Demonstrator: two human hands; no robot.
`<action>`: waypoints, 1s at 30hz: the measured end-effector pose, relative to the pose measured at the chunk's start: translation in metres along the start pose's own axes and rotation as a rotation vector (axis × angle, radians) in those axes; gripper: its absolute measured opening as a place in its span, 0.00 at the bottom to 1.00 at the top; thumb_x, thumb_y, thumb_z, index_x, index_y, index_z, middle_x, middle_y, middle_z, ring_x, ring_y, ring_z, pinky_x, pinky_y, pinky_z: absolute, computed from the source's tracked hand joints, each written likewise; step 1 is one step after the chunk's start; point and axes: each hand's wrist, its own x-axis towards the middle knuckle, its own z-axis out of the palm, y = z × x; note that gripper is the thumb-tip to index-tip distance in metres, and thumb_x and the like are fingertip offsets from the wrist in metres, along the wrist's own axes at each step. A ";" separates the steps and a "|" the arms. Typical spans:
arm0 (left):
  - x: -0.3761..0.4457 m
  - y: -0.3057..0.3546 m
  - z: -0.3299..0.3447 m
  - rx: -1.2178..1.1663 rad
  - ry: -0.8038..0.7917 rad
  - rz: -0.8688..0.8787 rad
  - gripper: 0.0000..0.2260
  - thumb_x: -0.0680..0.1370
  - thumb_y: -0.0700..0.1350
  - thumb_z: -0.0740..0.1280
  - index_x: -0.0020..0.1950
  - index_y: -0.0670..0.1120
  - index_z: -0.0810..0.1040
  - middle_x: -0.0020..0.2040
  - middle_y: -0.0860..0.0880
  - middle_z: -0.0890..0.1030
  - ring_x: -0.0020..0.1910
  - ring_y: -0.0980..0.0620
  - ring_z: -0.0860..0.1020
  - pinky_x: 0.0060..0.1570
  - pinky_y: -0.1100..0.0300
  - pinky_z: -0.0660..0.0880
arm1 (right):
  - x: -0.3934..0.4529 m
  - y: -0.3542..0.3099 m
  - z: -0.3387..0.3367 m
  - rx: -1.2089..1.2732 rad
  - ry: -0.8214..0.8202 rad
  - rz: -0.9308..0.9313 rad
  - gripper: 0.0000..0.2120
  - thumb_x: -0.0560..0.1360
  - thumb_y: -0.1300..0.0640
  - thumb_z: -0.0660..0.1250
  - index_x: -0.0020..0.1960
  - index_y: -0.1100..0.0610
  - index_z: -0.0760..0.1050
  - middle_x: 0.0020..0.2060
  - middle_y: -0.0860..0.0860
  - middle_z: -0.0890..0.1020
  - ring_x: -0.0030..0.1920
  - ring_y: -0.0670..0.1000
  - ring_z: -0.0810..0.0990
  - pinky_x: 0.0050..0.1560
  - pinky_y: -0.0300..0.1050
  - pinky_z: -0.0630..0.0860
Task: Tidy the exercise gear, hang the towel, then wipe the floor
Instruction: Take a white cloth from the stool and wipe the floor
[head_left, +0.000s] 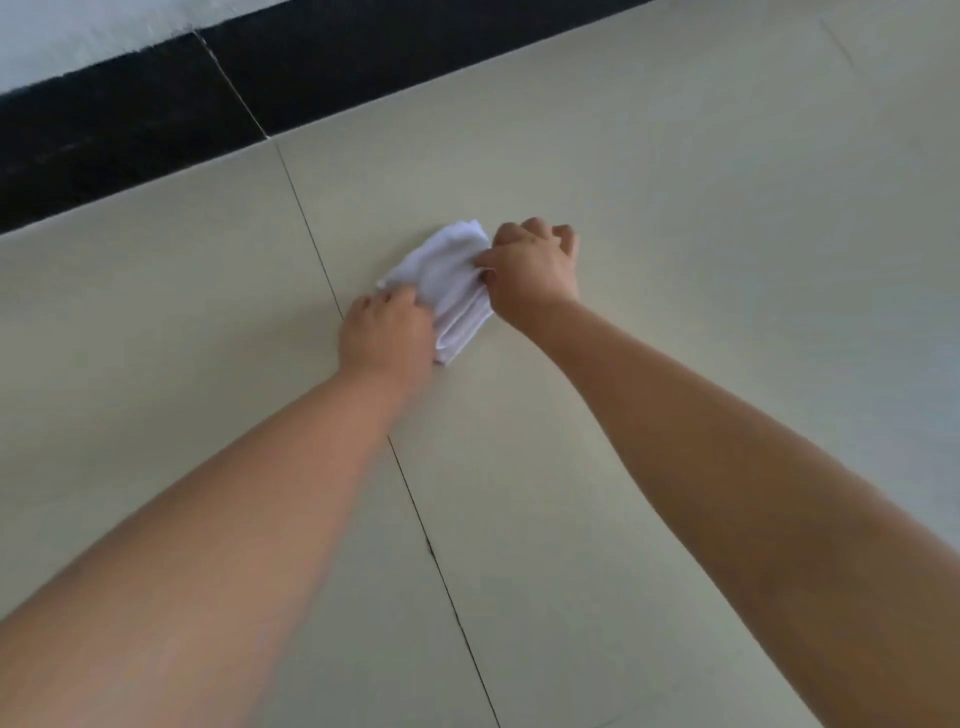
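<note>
A: Two hands are being used on one small white folded cloth (451, 283), which is lying on the pale beige tiled floor (675, 208), just right of the dark grout line (311, 234) and well short of the black skirting band (130, 130) at the far left.

B: How is it being held?

A: The cloth's near left corner is being pinched by the left hand (387, 338), fingers curled over the edge. Its right side is being clamped by the right hand (535, 267), thumb pressed into the folds, knuckles bunched.

B: What is being risked from here?

A: Probably unfolding. If the two hands are pulled apart, the layers could be dragged open and the pad lost. Also, the tile is looking smooth and slightly glossy, so a thin soft fabric could be slid over dirt rather than lifting it. The grout groove is being passed close by; grime there could be missed, or an edge could be snagged at the chipped spot (430, 545) nearer the person.

B: And the textures?

A: Soft, creased, stacked layers against hard, flat, square tile. The floor wiping is judged under way, not finished.
</note>
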 end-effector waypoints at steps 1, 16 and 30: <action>-0.010 -0.022 0.003 0.018 0.008 -0.068 0.14 0.77 0.37 0.60 0.61 0.40 0.76 0.62 0.42 0.73 0.58 0.39 0.75 0.55 0.52 0.71 | 0.001 -0.022 0.007 0.008 -0.009 -0.022 0.16 0.75 0.62 0.59 0.57 0.52 0.79 0.59 0.50 0.75 0.65 0.53 0.66 0.70 0.53 0.52; -0.058 0.128 0.034 -0.160 -0.012 0.624 0.15 0.66 0.40 0.56 0.28 0.43 0.81 0.36 0.44 0.84 0.41 0.44 0.84 0.45 0.57 0.80 | -0.202 0.134 0.007 0.027 0.225 0.306 0.15 0.67 0.54 0.60 0.39 0.56 0.85 0.35 0.56 0.83 0.45 0.58 0.77 0.53 0.52 0.64; 0.098 0.049 -0.026 0.040 0.084 0.110 0.13 0.78 0.36 0.57 0.60 0.36 0.75 0.64 0.40 0.73 0.60 0.39 0.74 0.59 0.50 0.68 | 0.043 0.075 -0.026 0.050 0.067 0.194 0.16 0.74 0.62 0.59 0.57 0.52 0.78 0.60 0.52 0.74 0.63 0.55 0.67 0.65 0.52 0.59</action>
